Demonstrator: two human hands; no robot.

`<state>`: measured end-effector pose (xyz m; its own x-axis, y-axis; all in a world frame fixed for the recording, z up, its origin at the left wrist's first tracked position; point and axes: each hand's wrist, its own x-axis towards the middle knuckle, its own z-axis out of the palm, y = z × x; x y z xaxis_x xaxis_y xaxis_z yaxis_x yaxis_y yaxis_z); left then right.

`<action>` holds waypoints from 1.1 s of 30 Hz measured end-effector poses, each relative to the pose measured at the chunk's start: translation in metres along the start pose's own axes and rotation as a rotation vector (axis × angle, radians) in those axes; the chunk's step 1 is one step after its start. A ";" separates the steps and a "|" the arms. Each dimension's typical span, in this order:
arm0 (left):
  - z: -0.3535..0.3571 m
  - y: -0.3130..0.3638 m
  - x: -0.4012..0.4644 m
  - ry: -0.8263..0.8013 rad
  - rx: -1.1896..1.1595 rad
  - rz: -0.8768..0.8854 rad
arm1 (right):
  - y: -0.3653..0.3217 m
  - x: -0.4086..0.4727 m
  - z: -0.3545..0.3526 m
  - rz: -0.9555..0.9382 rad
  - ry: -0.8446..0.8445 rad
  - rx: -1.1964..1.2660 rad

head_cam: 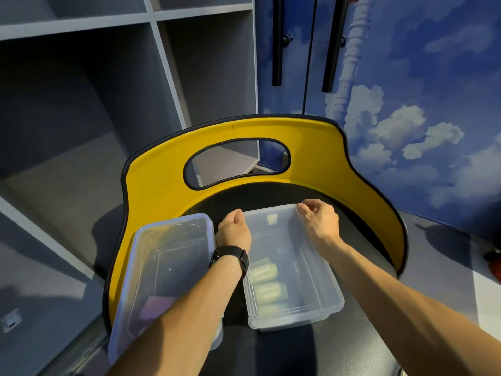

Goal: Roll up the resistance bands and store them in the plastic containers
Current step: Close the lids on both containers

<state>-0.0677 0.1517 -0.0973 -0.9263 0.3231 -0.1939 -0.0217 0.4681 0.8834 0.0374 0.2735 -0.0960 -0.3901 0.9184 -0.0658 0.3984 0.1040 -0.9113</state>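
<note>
A clear plastic container (320, 308) stands on the black seat of a chair, with several rolled green resistance bands (267, 287) lying in its near half. My left hand (234, 229), a black watch on its wrist, grips the container's far left rim. My right hand (318, 221) grips the far right rim. To the left stands a second clear container (151, 267) with a blue-edged lid on it; a purple rolled band (154, 308) shows dimly inside, partly hidden by my left forearm.
The chair has a yellow curved backrest (311, 147) with an oval cut-out, close behind the containers. Grey open shelves (81, 104) fill the left side. A blue cloud-print cupboard with black handles (276, 50) stands behind. A dark red object (494, 264) lies at the right edge.
</note>
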 end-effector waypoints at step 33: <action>0.002 -0.018 -0.067 -0.225 0.904 0.513 | 0.029 -0.067 -0.015 -0.445 -0.262 -0.738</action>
<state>-0.0045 0.1234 -0.1014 -0.6522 0.7567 -0.0442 0.7251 0.6398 0.2546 0.0879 0.2211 -0.1119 -0.7764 0.6275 0.0576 0.5619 0.7308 -0.3876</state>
